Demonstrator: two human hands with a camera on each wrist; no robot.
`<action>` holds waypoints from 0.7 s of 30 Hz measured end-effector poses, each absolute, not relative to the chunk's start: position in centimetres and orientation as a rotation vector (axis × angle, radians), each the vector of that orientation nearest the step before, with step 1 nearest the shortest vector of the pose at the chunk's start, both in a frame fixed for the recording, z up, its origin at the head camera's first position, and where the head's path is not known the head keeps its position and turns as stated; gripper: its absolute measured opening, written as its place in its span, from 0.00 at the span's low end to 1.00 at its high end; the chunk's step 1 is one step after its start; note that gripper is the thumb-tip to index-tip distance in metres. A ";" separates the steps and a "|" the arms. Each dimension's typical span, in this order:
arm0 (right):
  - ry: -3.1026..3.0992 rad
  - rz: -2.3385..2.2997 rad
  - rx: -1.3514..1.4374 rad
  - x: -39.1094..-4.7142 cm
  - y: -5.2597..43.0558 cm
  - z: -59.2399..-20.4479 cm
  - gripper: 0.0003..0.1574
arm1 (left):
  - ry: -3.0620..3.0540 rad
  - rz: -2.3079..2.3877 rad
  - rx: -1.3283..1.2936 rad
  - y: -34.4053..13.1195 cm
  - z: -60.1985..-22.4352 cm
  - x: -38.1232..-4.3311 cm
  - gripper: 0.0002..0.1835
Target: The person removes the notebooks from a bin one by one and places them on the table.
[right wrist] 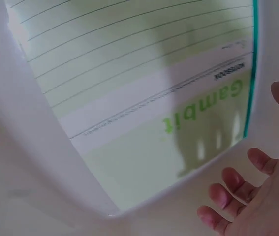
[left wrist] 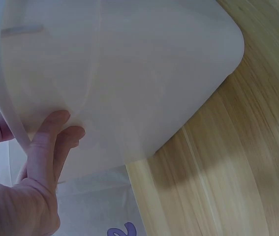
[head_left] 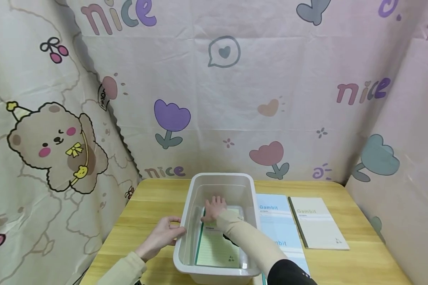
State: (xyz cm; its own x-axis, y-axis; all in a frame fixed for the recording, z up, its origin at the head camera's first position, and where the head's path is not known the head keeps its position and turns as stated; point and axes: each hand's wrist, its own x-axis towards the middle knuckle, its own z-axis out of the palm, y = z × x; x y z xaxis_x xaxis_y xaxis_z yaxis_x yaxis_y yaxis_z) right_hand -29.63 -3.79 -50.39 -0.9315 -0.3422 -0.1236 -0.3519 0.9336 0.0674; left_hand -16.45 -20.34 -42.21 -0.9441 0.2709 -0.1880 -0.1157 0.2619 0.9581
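Note:
A pale plastic bin (head_left: 251, 233) stands on the table with a green notebook (head_left: 217, 249) lying flat inside, lettered "Gambit" in the right wrist view. My left hand (head_left: 165, 233) grips the bin's left rim; in the left wrist view its fingers (left wrist: 43, 142) lie along the outer wall, with the thumb across the edge. Reaching into the bin, my right hand (head_left: 214, 209) is over the notebook's far end. Its fingers (right wrist: 232, 184) are spread and hold nothing. Whether they touch the notebook, I cannot tell.
Right of the bin lie light blue notebooks (head_left: 283, 225), partly hidden by the right sleeve. Farther right is a cream notebook (head_left: 321, 223) with a dark spine. The wooden table (head_left: 157, 194) meets a printed curtain (head_left: 221, 99) at the back.

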 end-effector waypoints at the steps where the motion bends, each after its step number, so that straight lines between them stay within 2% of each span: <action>1: 2.983 0.139 -0.533 -29.6 -3.8 -50.6 0.45 | 2.222 1.730 0.145 -20.3 -42.2 -16.4 0.27; 21: 3.039 0.107 -0.475 -29.8 -4.0 -53.5 0.54 | 2.217 1.738 0.134 -20.3 -42.3 -16.4 0.27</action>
State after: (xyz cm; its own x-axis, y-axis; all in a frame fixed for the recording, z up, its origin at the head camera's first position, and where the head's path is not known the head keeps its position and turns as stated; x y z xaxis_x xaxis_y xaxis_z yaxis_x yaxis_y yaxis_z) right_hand -29.78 -4.03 -53.51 -0.9503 -0.3022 -0.0741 -0.3067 0.9500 0.0586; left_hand -16.40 -20.31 -42.33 -0.9443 0.2676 -0.1914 -0.1220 0.2554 0.9591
